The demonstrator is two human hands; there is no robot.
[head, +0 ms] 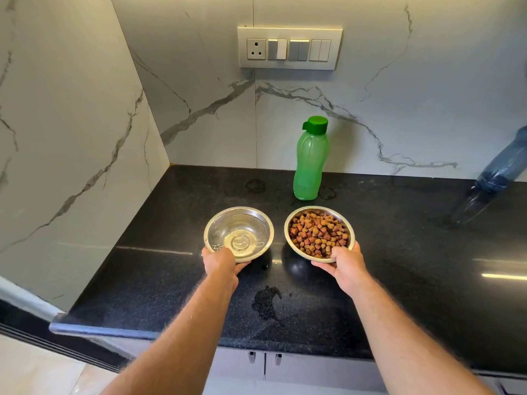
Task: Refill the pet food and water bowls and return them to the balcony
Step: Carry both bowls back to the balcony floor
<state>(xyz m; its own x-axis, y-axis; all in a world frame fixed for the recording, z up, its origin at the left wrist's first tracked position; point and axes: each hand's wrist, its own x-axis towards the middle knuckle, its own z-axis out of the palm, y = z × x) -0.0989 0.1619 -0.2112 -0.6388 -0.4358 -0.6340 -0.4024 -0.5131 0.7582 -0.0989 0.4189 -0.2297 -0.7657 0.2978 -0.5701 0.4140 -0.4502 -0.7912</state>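
Two steel bowls are over the black counter point(413, 266). The left bowl, the water bowl point(239, 229), holds clear water. My left hand point(221, 265) grips its near rim, thumb on top. The right bowl, the food bowl point(318, 215), is filled with brown kibble point(318, 235). My right hand point(343, 265) grips its near rim, fingers underneath. I cannot tell whether the bowls rest on the counter or are just lifted off it.
A green water bottle point(310, 161) with its cap shut stands behind the bowls by the marble wall. A dark blue bottle point(502, 166) leans at the right edge. A water spill point(266, 302) lies near the counter's front edge. Cabinet handles point(263, 357) show below.
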